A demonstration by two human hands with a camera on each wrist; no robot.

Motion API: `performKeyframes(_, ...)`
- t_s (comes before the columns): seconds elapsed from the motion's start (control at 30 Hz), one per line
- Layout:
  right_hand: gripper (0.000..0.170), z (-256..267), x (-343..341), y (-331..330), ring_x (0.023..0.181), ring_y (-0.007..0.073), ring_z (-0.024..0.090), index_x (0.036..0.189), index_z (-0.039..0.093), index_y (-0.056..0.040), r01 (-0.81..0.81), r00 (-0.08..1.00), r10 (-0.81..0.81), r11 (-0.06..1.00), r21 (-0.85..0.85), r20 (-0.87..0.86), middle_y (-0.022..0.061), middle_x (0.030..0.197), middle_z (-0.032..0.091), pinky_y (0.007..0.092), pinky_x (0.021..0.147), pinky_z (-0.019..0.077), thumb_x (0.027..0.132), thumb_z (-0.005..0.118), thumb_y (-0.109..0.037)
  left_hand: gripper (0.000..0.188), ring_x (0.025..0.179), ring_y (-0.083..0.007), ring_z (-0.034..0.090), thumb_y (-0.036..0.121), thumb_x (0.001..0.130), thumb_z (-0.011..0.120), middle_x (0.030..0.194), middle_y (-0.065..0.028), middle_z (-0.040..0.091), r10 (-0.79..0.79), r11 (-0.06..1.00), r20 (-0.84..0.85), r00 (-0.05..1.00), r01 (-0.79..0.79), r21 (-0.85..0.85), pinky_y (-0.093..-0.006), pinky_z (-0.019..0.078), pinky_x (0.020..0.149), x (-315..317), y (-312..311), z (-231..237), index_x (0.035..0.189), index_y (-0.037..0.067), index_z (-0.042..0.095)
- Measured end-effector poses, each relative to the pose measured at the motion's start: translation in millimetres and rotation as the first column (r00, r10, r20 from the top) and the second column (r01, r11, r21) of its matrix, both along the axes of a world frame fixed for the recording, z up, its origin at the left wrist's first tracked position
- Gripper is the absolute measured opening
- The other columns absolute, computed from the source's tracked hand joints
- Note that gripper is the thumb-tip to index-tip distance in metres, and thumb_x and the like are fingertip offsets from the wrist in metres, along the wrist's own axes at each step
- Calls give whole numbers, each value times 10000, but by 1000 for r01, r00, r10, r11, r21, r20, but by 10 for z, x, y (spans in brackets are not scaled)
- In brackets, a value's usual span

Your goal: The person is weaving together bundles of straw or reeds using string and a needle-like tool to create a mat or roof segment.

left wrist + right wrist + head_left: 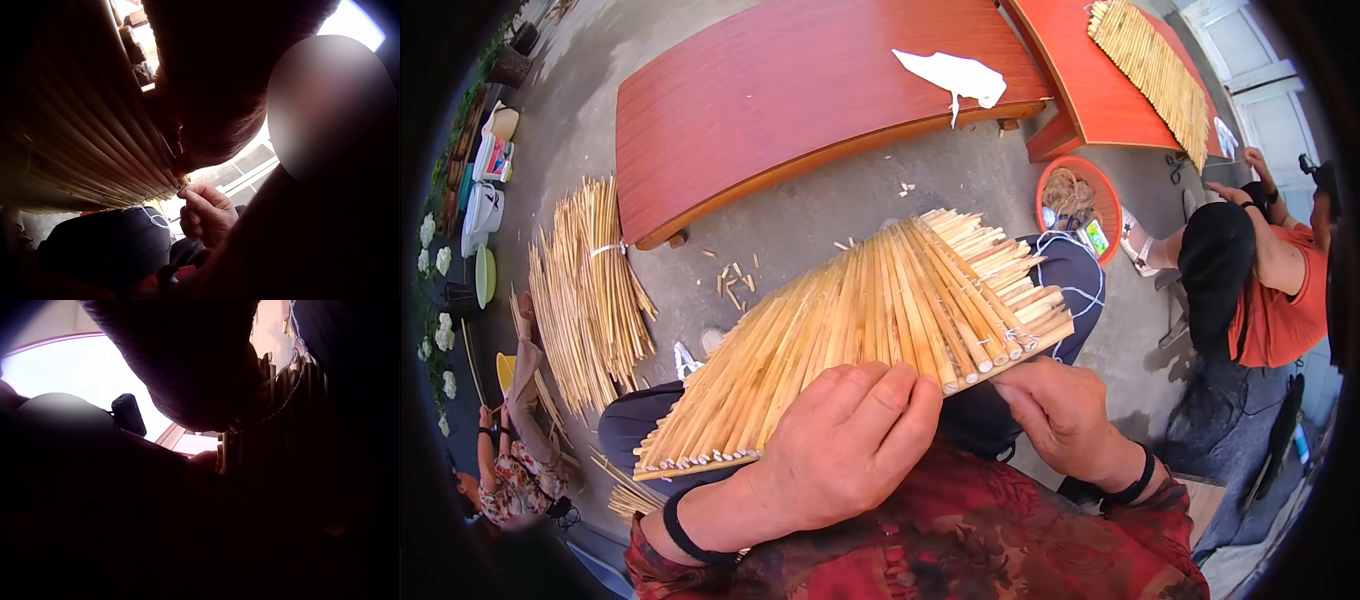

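A mat of pale reed sticks (830, 325), fanned out and tied with string, lies across the person's lap in the head view. Its near edge is gripped by the left hand (855, 440), curled over the stick ends with the thumb hidden. At the mat's right near corner, the right hand (1065, 415) pinches with thumb and forefinger. In the right wrist view a thin white string (278, 411) runs along the sticks to those fingertips. Loops of the string (1090, 296) hang over the right knee. The left wrist view shows the right fingertips (187, 190) right at the mat's edge.
A low red-brown table (810, 90) stands ahead with a white bag (955, 77) on it. A second table bears a finished-looking mat (1150, 75). An orange basket (1112, 215) holds fibre. Bundled reeds (590, 290) lie left. Other people sit at both sides.
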State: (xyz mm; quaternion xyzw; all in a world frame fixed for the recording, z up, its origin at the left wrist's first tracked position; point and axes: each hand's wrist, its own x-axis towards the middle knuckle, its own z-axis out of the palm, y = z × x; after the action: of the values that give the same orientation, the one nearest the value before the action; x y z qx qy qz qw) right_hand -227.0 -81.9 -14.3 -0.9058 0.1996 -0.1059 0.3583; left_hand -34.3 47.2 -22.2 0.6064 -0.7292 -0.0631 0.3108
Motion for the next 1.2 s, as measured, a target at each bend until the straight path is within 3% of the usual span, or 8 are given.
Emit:
performKeyframes(0.13,255,23,-76,27,569,235,577,970,596,-30,46,998,-44,998,34,-53,79,671,568,328,492,442,725,648,22,329,756,-253,592,50,671,668,902,-145,591,-65,998,-41,997,64,-15,-317,496,613,-17,-12,-10,975,-48,591)
performKeyframes(0.5,260,93,-29,32,579,234,593,981,596,-42,104,994,-104,995,3,-41,81,681,581,315,494,449,735,650,25,416,750,-237,561,55,673,608,949,-138,566,-89,996,42,995,89,9,-308,468,626,16,-56,47,1075,-53,591)
performKeyframes(0.6,218,86,-35,50,594,219,617,980,584,-42,157,987,-156,984,79,-26,83,694,591,300,505,465,774,639,5,455,772,-237,553,55,654,605,973,-133,561,-90,994,38,995,87,63,-308,462,646,-10,-77,89,1095,-55,586)
performKeyframes(0.67,167,125,-32,54,596,183,633,969,571,-42,253,964,-213,921,297,-160,73,712,606,279,511,477,812,621,-12,469,784,-238,552,55,644,604,985,-133,561,-90,992,47,995,86,87,-309,461,656,-20,-91,102,1100,-57,584)
performKeyframes(0.77,137,101,-32,90,584,150,631,958,564,-40,326,945,-287,867,377,-157,57,716,614,267,510,479,830,609,-19,473,801,-240,556,57,645,597,1008,-143,565,-89,994,60,994,85,65,-308,464,660,-38,-104,68,1102,-64,580)
performKeyframes(1.0,129,73,-6,62,594,138,632,961,565,-38,268,962,-237,921,284,-139,58,711,612,260,517,484,840,593,-3,472,800,-242,573,59,648,581,1052,-165,572,-108,993,16,994,107,44,-312,476,660,-7,-122,53,1100,-77,572)
performKeyframes(1.07,46,48,22,62,539,61,566,916,559,-22,252,968,-239,931,265,-83,23,646,600,199,475,439,871,561,-12,470,793,-239,575,59,649,580,1054,-167,573,-113,993,13,994,112,32,-311,478,656,16,-133,52,1097,-79,572)
performKeyframes(1.2,116,79,25,46,589,128,630,954,566,-38,262,964,-237,926,271,-122,54,705,611,248,508,485,844,589,-9,471,783,-232,575,65,648,576,1053,-172,574,-118,993,6,993,118,24,-305,480,649,24,-134,29,1094,-85,570)
